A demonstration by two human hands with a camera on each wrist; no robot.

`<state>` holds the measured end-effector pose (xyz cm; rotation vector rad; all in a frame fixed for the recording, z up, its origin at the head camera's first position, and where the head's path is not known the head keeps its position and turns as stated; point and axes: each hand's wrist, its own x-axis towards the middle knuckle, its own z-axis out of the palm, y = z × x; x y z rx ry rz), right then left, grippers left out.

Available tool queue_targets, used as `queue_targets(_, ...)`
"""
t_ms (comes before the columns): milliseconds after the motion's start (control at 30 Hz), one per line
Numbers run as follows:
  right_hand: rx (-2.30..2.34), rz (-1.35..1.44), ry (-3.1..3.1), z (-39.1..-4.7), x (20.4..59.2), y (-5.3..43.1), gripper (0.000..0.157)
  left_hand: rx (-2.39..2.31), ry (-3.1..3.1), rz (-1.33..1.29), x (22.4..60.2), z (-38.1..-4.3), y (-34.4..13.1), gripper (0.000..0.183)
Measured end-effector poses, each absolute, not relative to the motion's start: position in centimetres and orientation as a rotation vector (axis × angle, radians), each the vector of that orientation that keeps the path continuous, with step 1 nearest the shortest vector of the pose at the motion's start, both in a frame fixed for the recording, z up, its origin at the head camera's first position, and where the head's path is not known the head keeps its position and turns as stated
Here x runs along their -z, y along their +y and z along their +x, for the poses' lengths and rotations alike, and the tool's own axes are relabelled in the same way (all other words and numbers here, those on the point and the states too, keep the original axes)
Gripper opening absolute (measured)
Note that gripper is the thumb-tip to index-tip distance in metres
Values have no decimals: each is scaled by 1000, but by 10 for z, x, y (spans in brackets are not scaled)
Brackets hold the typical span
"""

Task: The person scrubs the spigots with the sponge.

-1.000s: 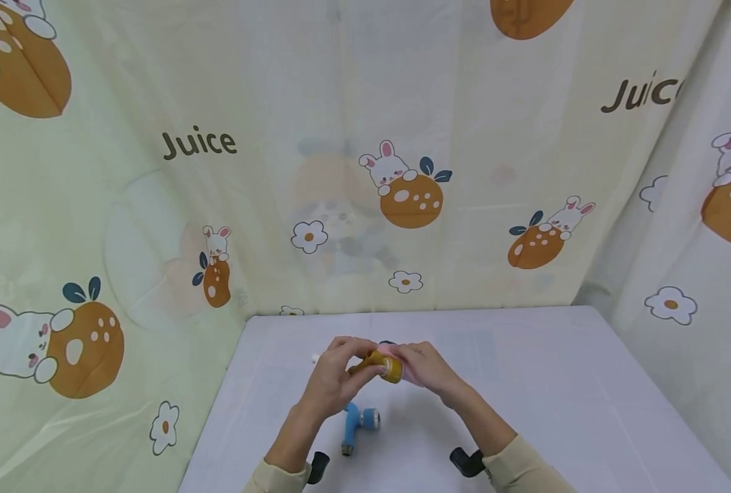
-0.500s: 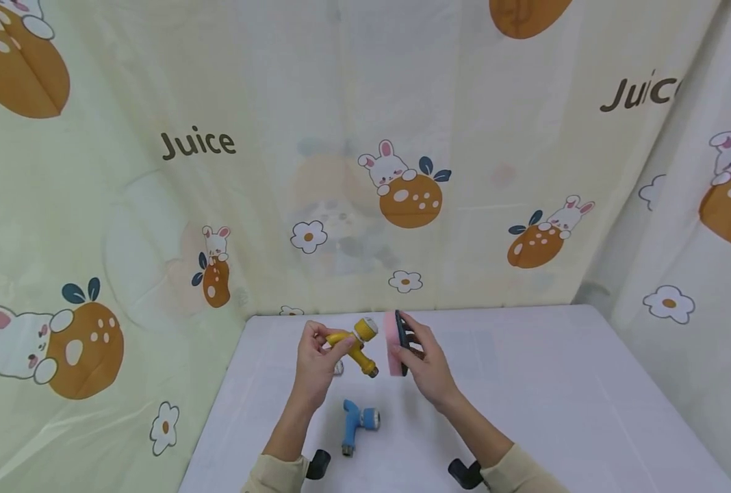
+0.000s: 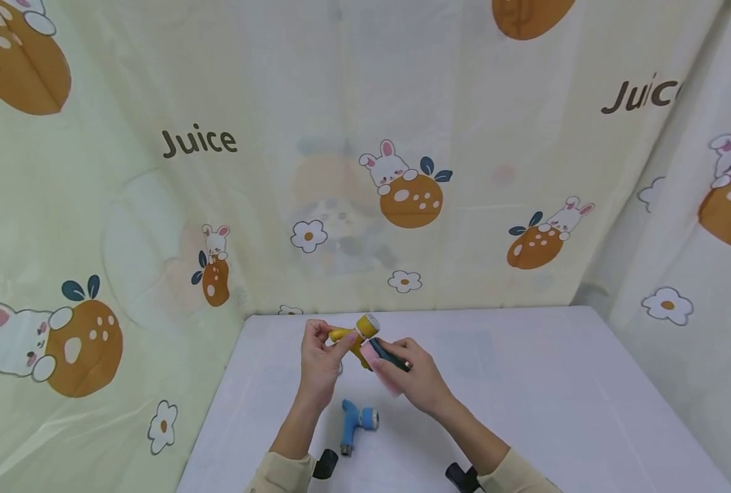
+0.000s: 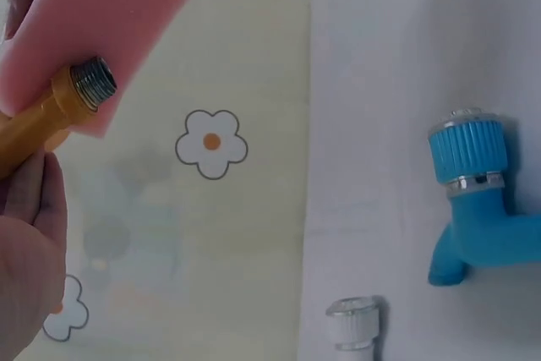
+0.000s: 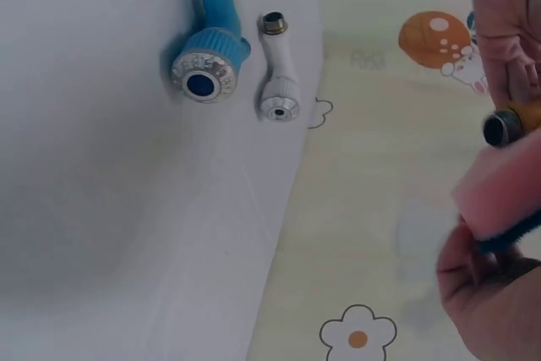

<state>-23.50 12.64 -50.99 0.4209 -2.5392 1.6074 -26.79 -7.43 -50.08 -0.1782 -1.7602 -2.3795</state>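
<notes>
My left hand (image 3: 319, 363) pinches a yellow faucet (image 3: 367, 327) by its spout, held up above the table, with its knob towards the top. The faucet's threaded metal end (image 4: 93, 82) shows in the left wrist view. A pink sponge with a dark back (image 3: 370, 352) is gripped by my right hand (image 3: 419, 378). Its pink side lies against the faucet's body, partly covering it in the head view. In the right wrist view the pink sponge (image 5: 503, 192) is just below the threaded end, the right hand's fingers curled around its dark back.
A blue faucet (image 3: 352, 424) lies on the white table (image 3: 526, 411) nearer to me. Beyond it lies a white faucet (image 5: 279, 69), mostly hidden by my left hand in the head view. A printed curtain (image 3: 341, 274) stands behind the table.
The yellow faucet was first worked between both hands, then held apart from the sponge with its threaded end down. Now the right hand has tilted the sponge and brought it left against the faucet.
</notes>
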Motion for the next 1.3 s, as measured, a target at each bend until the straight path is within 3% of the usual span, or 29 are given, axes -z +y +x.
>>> queue_targets(433, -1592, 257, -2691, -246, 522, 131, 49, 2284, -1889, -382, 503, -261, -71, 42)
queue_targets(667, -1407, 201, -2794, -256, 545, 143, 52, 2258, -1931, -297, 500, -264, -66, 43)
queue_targets(833, -1004, 126, -2865, -263, 561, 151, 64, 2115, -2130, -209, 522, -271, -64, 40)
queue_targets(1000, -705, 84, -2807, -271, 575, 163, 62, 1955, -2366, -185, 547, -274, -59, 32)
queue_targets(1300, -700, 45, -2781, -276, 585, 170, 63, 1830, -2735, -472, 583, -273, -41, 30)
